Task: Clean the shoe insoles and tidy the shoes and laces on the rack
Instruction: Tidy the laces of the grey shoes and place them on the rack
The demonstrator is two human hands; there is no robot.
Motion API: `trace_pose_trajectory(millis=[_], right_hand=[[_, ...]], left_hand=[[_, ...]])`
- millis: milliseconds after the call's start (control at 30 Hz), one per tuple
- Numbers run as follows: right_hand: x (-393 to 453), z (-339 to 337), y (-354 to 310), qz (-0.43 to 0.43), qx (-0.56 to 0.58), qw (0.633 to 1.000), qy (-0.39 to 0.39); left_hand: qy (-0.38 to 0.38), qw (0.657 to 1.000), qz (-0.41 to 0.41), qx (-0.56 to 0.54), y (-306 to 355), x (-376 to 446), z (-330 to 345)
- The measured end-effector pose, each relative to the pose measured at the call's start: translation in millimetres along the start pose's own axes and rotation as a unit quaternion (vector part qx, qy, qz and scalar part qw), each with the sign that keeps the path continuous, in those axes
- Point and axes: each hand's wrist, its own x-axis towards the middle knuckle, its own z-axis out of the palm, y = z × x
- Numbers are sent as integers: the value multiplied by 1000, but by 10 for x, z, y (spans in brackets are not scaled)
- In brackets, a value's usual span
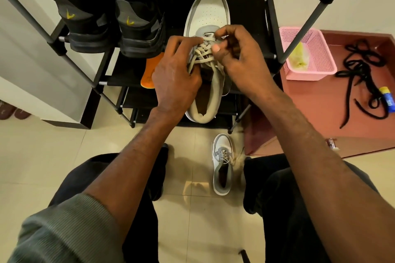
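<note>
Hands meet over a white and grey sneaker (pixel 208 13) held toe-away above the black shoe rack (pixel 271 19), a little toward twelve o'clock from the middle of the view. The left hand (pixel 175 79) wraps the shoe's near side, fingers curled round the upper and onto the beige laces (pixel 202 52). The right hand (pixel 237 55) has thumb and fingers pinched on a lace near the topmost eyelets, beside the tongue. At ten o'clock a pair of black shoes (pixel 111 21) stands on the rack's shelf, heels toward us, and an orange insole (pixel 149 70) lies on the shelf below them. The matching second sneaker (pixel 223 164) sits on the tiled floor at about six o'clock from the hands, between the person's dark-trousered knees. Off at three o'clock a pink basket (pixel 316 53) rests on a reddish surface, with loose black laces (pixel 361 79) lying near it and a small blue and yellow tube (pixel 387 98) just beside them.
</note>
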Motion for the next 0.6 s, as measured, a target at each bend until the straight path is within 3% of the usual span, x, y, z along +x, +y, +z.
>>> trace_pose_trajectory(millis=[133,267,367,433,600], right_hand=[[-95,-152,79,8,-15,996,-85],[-111,-113,83,-15,-29,999,-38],[-103,-103,78,-16,-13,1000,-23],[-92,-114,98,-9,-1,1000,-15],[-60,-132,166,3,22,1000,-4]], left_hand=[[-41,999,4,-22,-26,70,-67],[-186,979,36,-79,-157,238,-294],[-284,949,8,-136,-217,318,-432],[-261,951,-4,-167,-219,382,-423],[-208,973,46,-88,-219,650,-257]])
